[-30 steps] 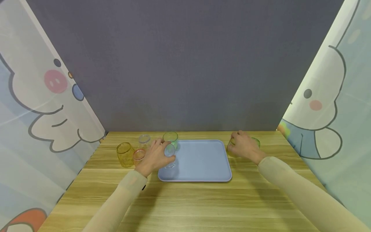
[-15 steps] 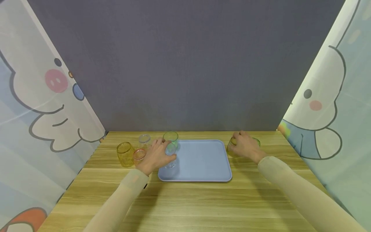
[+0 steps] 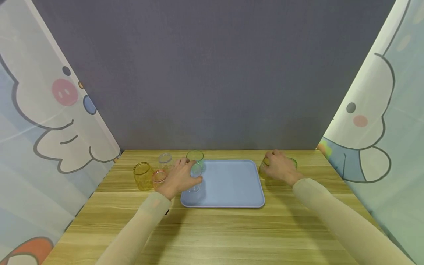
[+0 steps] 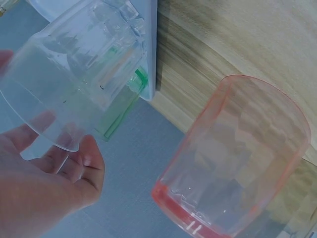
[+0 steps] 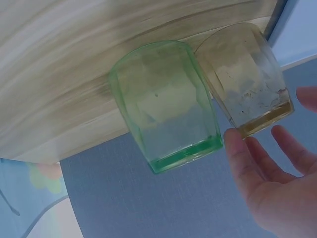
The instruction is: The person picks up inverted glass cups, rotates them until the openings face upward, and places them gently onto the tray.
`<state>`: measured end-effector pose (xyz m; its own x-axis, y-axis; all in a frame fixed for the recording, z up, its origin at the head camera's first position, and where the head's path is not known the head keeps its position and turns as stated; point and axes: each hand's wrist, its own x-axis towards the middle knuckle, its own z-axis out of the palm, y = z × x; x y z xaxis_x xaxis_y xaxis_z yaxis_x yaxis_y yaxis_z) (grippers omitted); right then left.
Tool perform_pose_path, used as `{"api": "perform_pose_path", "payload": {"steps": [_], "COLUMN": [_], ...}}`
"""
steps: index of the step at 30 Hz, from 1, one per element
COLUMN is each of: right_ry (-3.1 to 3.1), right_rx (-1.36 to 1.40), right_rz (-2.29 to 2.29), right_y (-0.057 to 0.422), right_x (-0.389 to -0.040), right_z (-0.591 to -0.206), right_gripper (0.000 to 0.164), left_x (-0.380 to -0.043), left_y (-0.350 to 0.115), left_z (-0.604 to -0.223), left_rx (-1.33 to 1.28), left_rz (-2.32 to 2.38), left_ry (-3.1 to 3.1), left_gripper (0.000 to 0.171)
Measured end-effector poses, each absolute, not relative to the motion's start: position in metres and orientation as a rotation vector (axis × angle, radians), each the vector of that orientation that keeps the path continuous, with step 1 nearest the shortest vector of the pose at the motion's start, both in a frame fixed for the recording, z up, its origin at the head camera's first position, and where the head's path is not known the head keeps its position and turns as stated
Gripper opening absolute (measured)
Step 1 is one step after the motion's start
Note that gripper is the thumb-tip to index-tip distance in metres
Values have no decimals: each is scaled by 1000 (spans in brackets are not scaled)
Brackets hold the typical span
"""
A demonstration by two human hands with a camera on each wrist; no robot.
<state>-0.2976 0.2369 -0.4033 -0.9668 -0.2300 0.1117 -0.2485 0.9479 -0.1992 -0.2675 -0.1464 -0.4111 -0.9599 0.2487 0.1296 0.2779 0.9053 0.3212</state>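
Observation:
My left hand (image 3: 182,176) grips a clear glass (image 3: 195,188) by its upper rim; the glass stands upright at the left end of the blue tray (image 3: 232,184). In the left wrist view, fingers curl about the rim of this clear glass (image 4: 64,84). Beside that hand is a red-tinted glass (image 4: 233,153), thick base uppermost. To the right of the tray, my right hand (image 3: 279,167) holds an amber glass (image 5: 247,79) from above, fingertips around its thick base. Right next to it stands a green glass (image 5: 163,109), also base up.
A yellow glass (image 3: 143,177) and another clear glass (image 3: 165,159) stand left of the tray on the wooden table (image 3: 218,235). Another green glass (image 3: 195,156) is at the tray's back left corner. A grey panel (image 3: 212,81) rises behind the table's far edge.
The left hand and the clear glass in it have shifted very slightly to the right. The right hand stays at the amber glass, with hardly any movement.

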Motion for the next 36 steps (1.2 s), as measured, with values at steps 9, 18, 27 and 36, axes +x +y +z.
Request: {"api": "perform_pose_path", "payload": {"steps": [9, 18, 27, 36], "right_ry": [-3026, -3044, -3032, -3058], "right_rx": [369, 374, 427, 439], "right_rz": [307, 338, 324, 297], "right_y": [235, 235, 233, 228], "right_x": [-302, -304, -308, -309], "right_z": [-407, -408, -409, -405], "right_gripper": [54, 57, 51, 47], "left_x": [-268, -271, -269, -271], "left_y": [-145, -145, -143, -143], "left_z": [-411, -412, -408, -407], "left_rx": [-400, -394, -394, -406], "left_rz": [-536, -534, -551, -542], "left_ry": [-2979, -2986, -3000, -2999], "left_gripper": [70, 71, 70, 71]}}
